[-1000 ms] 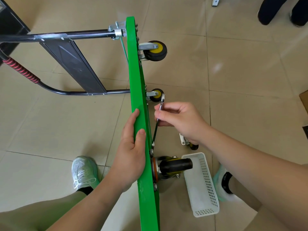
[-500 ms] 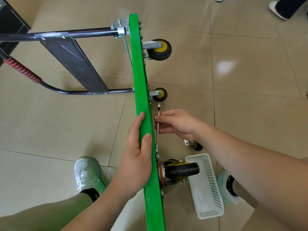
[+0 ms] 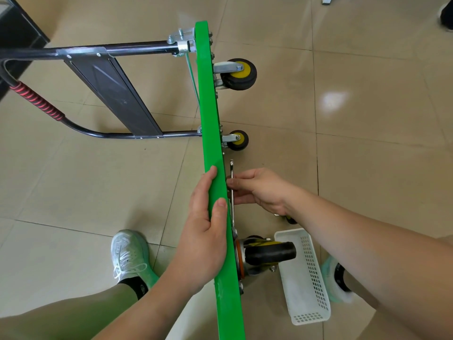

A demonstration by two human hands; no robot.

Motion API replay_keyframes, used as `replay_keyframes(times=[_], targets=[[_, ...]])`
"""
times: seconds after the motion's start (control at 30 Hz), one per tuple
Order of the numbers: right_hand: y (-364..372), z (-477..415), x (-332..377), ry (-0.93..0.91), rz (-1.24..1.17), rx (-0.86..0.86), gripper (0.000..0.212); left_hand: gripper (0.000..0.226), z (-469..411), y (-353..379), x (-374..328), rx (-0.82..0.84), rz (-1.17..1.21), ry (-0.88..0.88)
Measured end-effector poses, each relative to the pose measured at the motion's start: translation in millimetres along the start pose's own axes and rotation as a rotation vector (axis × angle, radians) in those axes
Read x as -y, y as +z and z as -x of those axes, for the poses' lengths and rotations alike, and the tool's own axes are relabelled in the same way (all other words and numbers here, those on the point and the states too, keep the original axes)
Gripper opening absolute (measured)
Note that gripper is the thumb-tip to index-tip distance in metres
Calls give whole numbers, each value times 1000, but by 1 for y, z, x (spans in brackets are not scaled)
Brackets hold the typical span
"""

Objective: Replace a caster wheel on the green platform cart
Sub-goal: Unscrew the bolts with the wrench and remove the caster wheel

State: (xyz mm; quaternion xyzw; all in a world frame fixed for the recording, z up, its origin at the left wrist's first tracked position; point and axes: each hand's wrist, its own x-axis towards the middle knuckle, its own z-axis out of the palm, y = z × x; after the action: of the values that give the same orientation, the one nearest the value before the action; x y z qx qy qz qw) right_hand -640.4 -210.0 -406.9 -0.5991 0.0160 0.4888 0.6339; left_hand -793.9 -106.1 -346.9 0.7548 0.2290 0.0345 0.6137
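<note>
The green platform cart [image 3: 208, 119] stands on its edge on the tiled floor, its underside facing right. My left hand [image 3: 203, 231] grips the cart's upper edge, thumb on the right side. My right hand [image 3: 259, 190] pinches a silver wrench [image 3: 232, 173] that lies close along the underside, its lower end at a bolt just above the near caster wheel [image 3: 267, 253]. That caster has a black tyre and an orange ring at its mount. Two yellow-hubbed casters [image 3: 239, 74] [image 3: 237, 140] are fixed farther along the cart.
A white perforated basket [image 3: 308, 285] lies on the floor right of the near caster. A loose small caster [image 3: 290, 219] peeks out behind my right wrist. The black folding handle with its red grip [image 3: 36, 100] stretches left. My shoes [image 3: 128, 253] flank the cart.
The wrench has swung from tilted away from the platform to nearly flat along it, my right hand moving with it toward the cart. My left hand has kept its grip.
</note>
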Motion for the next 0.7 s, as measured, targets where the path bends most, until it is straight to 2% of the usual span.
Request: replay_keyframes(times=[0.23,0.37,0.47,0.6,0.7], targets=[[6,21,3,-153,46,-10,16,54,0,-1,6,1,1,-2],[12,38,2,-258,87,0,17,54,-1,-1,5,-14,-30,9],[15,53,1,-345,94,0,25,54,0,0,4,-16,-22,6],[19,76,-6,-496,238,20,27,53,1,1,3,-21,-14,-4],[20,86,-7,-592,261,-38,29,52,1,1,3,-23,-13,1]])
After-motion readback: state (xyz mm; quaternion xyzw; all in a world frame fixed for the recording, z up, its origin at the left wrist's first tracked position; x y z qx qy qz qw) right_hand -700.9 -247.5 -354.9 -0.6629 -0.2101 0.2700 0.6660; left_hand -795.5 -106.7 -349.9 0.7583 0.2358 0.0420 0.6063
